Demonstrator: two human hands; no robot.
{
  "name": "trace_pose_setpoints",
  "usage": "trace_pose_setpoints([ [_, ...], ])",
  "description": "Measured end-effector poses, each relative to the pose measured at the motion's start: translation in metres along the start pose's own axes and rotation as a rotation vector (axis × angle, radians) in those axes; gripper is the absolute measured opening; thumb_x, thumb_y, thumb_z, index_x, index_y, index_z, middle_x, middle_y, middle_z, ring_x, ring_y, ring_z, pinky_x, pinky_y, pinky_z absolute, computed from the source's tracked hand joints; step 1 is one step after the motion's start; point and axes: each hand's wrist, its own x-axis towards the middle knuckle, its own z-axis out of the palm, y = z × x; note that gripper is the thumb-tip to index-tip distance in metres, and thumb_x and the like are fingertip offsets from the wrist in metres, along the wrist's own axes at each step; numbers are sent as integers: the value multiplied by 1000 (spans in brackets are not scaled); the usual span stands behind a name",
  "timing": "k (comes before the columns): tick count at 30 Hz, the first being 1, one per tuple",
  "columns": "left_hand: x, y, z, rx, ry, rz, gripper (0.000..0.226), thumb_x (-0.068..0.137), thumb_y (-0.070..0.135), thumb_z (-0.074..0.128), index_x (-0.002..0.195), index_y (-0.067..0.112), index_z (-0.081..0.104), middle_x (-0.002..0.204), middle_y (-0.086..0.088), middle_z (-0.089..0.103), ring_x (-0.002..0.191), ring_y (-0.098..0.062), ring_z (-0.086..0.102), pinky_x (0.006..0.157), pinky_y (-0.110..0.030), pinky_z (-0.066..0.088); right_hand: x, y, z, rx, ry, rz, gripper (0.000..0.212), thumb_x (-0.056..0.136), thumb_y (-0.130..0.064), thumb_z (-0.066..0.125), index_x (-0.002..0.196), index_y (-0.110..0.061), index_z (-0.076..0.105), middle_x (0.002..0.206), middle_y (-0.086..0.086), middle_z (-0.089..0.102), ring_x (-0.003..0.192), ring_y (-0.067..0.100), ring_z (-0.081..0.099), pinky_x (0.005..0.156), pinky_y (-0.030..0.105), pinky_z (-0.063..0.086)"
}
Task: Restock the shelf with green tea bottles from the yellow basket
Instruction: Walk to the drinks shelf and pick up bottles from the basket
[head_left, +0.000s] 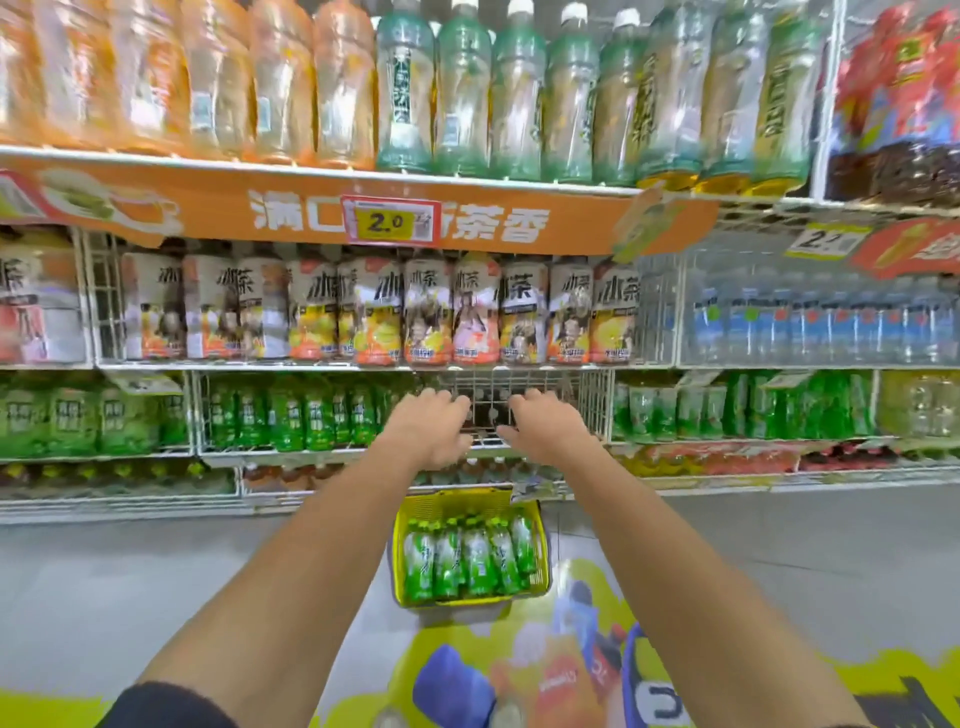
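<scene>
Left hand (431, 426), right hand (545, 428) at shelf (540, 387), fingers slack, empty. Green tea bottles (467, 561), yellow basket (447, 503): likely heavy, slick; grip mid-body.

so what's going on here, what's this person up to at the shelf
A person is restocking a drinks shelf. The bare left hand and bare right hand both reach out to the empty white wire shelf section, just right of the standing row of green-labelled plastic tea bottles. Neither hand holds a bottle. The yellow plastic basket sits on the floor below, with several green tea bottles lying in it, not yet shelved.
</scene>
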Motion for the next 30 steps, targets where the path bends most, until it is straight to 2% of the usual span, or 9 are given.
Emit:
trace_pose_setpoints([
  [3, 16, -3, 33, -34, -66, -36, 50, 98, 51, 48, 133, 15, 45, 128, -14, 56, 121, -35, 51, 94, -48, 46, 20, 5, 37, -2, -74, -40, 52, 101, -49, 48, 138, -12, 48, 138, 14, 50, 130, 38, 46, 98, 52, 47],
  [8, 40, 2, 104, -84, -138, -87, 56, 99, 51, 47, 141, 14, 42, 135, -14, 55, 126, -35, 50, 96, -47, 46, 45, 21, 110, -12, -174, -59, 55, 101, -50, 47, 140, -10, 47, 143, 16, 49, 133, 38, 44, 102, 50, 42],
  [12, 70, 8, 177, -129, -169, -143, 57, 98, 50, 48, 140, 13, 43, 139, -15, 52, 128, -36, 49, 99, -49, 46, 70, 37, 189, 31, -225, -60, 52, 102, -45, 47, 140, -9, 48, 142, 15, 48, 133, 36, 43, 100, 48, 43],
  [14, 91, 12, 227, -136, -194, -167, 55, 98, 51, 48, 138, 13, 44, 138, -14, 52, 128, -36, 49, 97, -49, 46, 92, 41, 240, 40, -215, -38, 53, 102, -47, 47, 140, -10, 49, 142, 16, 49, 134, 37, 44, 102, 49, 43],
  [17, 114, 12, 294, -159, -220, -173, 58, 98, 52, 47, 144, 16, 43, 141, -12, 53, 130, -34, 49, 100, -48, 47, 121, 43, 300, 41, -252, -33, 54, 102, -47, 46, 141, -10, 48, 144, 18, 49, 135, 38, 43, 104, 49, 43],
  [21, 153, -4, 415, -182, -276, -190, 56, 99, 51, 47, 141, 14, 47, 142, -16, 52, 133, -36, 46, 103, -47, 45, 177, 35, 414, 63, -244, -32, 56, 102, -46, 43, 143, -8, 45, 148, 19, 44, 139, 38, 39, 104, 49, 42],
  [24, 176, -13, 494, -186, -295, -202, 57, 99, 50, 47, 142, 13, 45, 142, -16, 51, 133, -36, 45, 104, -49, 44, 209, 26, 484, 80, -236, -30, 53, 101, -47, 43, 138, -9, 50, 142, 17, 49, 133, 35, 44, 101, 46, 45],
  [27, 200, -18, 551, -190, -286, -202, 50, 98, 48, 47, 134, 13, 48, 137, -16, 54, 129, -36, 48, 101, -49, 46, 241, 24, 533, 106, -224, -39, 55, 98, -49, 48, 137, -10, 52, 139, 15, 51, 133, 35, 43, 102, 47, 44],
  [30, 224, -15, 592, -233, -275, -210, 53, 98, 49, 47, 137, 13, 47, 138, -16, 54, 130, -35, 49, 100, -47, 47, 263, 27, 574, 132, -197, -17, 54, 99, -47, 48, 137, -8, 51, 139, 16, 51, 134, 36, 42, 103, 48, 44],
])
